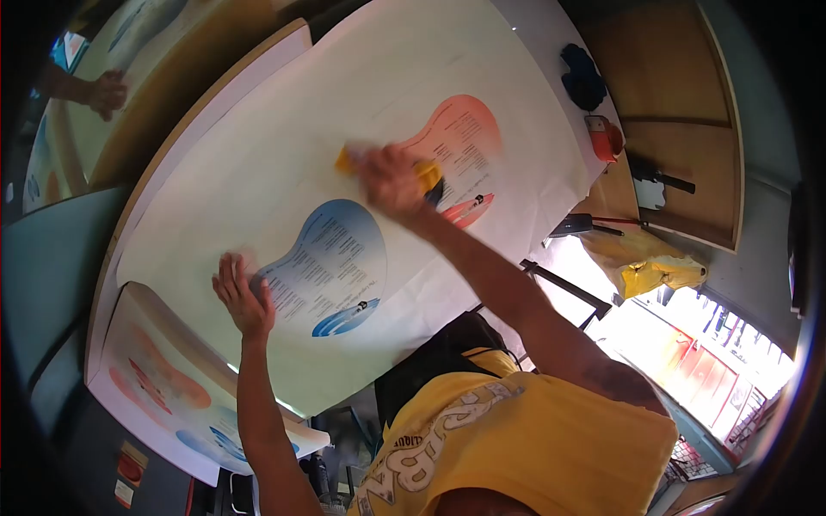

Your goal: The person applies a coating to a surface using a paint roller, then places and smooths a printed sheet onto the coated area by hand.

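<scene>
A large pale printed sheet [258,155] covers the work table. On it are a blue rounded print [331,258] and a red one [469,129], both with lines of small text. My left hand [243,297] rests on the sheet with its fingers stretched out, at the left edge of the blue print. My right hand [393,176], smeared by motion, is closed over a yellow cloth [428,175] between the two prints. Parts of the cloth show on both sides of the hand. A dark patch beside it is partly hidden.
The sheet curls down over the table's near-left end, where more red and blue prints [155,378] show. At the far right lie a dark bundled item [583,77] and a red object [605,138]. A wooden shelf unit [675,112] stands beyond. A reflective panel [77,103] mirrors a hand.
</scene>
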Motion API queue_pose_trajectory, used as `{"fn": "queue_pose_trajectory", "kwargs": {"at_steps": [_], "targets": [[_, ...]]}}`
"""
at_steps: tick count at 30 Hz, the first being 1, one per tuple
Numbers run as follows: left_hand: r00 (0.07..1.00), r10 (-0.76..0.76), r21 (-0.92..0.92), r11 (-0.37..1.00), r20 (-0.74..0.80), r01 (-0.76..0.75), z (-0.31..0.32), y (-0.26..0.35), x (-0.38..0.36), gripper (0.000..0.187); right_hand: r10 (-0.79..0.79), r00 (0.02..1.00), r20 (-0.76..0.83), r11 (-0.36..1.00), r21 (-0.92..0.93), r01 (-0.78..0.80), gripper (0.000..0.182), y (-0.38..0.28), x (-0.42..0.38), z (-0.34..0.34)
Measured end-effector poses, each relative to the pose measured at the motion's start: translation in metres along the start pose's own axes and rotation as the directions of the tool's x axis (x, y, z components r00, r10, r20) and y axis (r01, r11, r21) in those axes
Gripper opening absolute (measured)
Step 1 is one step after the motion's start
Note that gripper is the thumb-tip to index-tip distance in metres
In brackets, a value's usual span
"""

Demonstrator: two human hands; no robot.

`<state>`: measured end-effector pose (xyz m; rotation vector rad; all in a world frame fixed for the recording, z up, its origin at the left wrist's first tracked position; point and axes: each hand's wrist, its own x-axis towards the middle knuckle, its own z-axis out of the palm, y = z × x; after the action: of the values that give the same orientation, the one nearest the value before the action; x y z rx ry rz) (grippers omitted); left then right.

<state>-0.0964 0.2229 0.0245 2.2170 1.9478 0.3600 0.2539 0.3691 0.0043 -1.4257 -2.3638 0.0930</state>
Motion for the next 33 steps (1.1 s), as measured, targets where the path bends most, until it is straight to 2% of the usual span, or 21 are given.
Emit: {"fn": "queue_pose_trajectory", "kwargs": {"at_steps": [1,3,5,7,9,11,15,18,21,22,27,33], "targets": [[1.0,-0.005,0.003,1.0,-0.008,0.006,0.002,0.001,0.003,0.06,0.064,0.998,0.024,0.997,-0.049,-0.063,0.041,0.029,0.013,-0.008],[1.0,-0.006,0.003,1.0,-0.011,0.006,0.002,0.002,0.004,0.061,0.103,0.985,-0.137,0.995,0.0,-0.104,0.048,0.084,0.031,-0.018],[1.0,0.002,-0.002,1.0,-0.006,-0.002,0.001,0.002,0.003,0.061,0.145,0.97,-0.197,0.984,-0.078,-0.162,0.043,0.131,0.037,-0.022],[1.0,0.017,-0.001,1.0,-0.018,-0.017,0.001,0.001,0.003,0.061,0.173,0.961,-0.218,0.962,-0.173,-0.212,0.042,0.175,0.04,-0.03],[0.999,0.027,0.001,1.0,-0.028,-0.027,0.001,-0.001,0.003,0.062,0.287,0.942,-0.175,0.937,-0.153,-0.314,0.036,0.199,0.047,-0.044],[0.999,0.03,-0.008,1.0,-0.028,-0.03,0.0,0.002,0.005,0.063,0.334,0.924,-0.187,0.914,-0.175,-0.366,0.036,0.219,0.051,-0.042],[0.998,0.042,0.027,0.999,-0.052,-0.04,0.0,0.001,0.003,0.066,0.39,0.88,-0.271,0.851,-0.258,-0.457,0.035,0.228,0.029,-0.045],[0.998,0.038,0.031,0.999,-0.058,-0.036,0.001,0.001,0.002,0.068,0.385,0.887,-0.255,0.832,-0.32,-0.453,0.033,0.248,-0.011,-0.053],[0.997,0.035,0.032,0.999,-0.062,-0.033,0.003,0.0,-0.001,0.068,0.416,0.877,-0.243,0.835,-0.28,-0.474,0.033,0.253,-0.045,-0.071],[0.997,0.036,0.035,0.999,-0.067,-0.034,0.004,-0.001,-0.001,0.068,0.429,0.873,-0.232,0.82,-0.306,-0.484,0.039,0.255,-0.052,-0.073],[0.994,0.059,0.071,0.996,-0.097,-0.053,0.009,-0.003,-0.003,0.068,0.325,0.922,-0.211,0.858,-0.344,-0.381,0.039,0.258,-0.085,-0.08],[0.991,0.03,0.066,0.998,-0.131,-0.021,0.016,-0.006,-0.007,0.067,0.244,0.962,-0.121,0.93,-0.253,-0.267,0.047,0.195,-0.105,-0.075]]}}
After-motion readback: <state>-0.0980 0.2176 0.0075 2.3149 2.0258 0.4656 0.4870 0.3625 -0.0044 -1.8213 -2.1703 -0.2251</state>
